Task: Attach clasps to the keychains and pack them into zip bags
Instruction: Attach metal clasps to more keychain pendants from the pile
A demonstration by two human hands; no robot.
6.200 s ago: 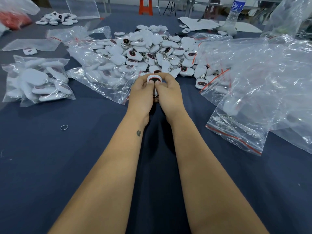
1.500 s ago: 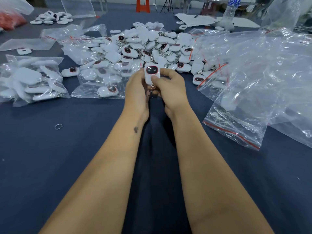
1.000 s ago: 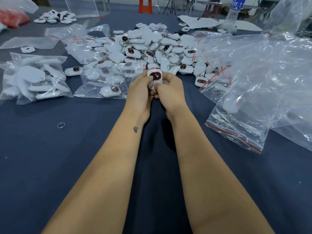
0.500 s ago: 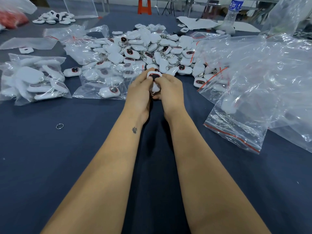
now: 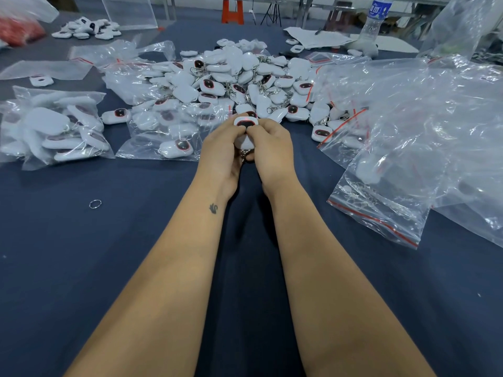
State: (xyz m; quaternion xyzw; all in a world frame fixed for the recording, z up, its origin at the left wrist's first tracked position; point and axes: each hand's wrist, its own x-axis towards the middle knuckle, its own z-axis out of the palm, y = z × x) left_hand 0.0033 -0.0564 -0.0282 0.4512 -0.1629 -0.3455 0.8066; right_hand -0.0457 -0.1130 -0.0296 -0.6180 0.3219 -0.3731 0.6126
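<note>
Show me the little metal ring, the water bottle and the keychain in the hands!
metal ring [image 5: 95, 204]: head view, on the ring's wire.
water bottle [image 5: 377, 10]: head view, on its blue label.
keychain [image 5: 245, 123]: head view, on its dark face.

White keychain [image 5: 244, 126] between both hands

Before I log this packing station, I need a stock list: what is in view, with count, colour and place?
held keychain: one, white with dark face, between both hands
loose keychains: a heap, too many to count, white, table centre
filled zip bags: at least two, clear, left of the heap
empty zip bags: a pile, clear with red strips, right side
loose ring: one, silver, on the blue cloth at left
water bottle: one, clear with blue label, far right
left hand: grips the held keychain
right hand: pinches the held keychain
</note>
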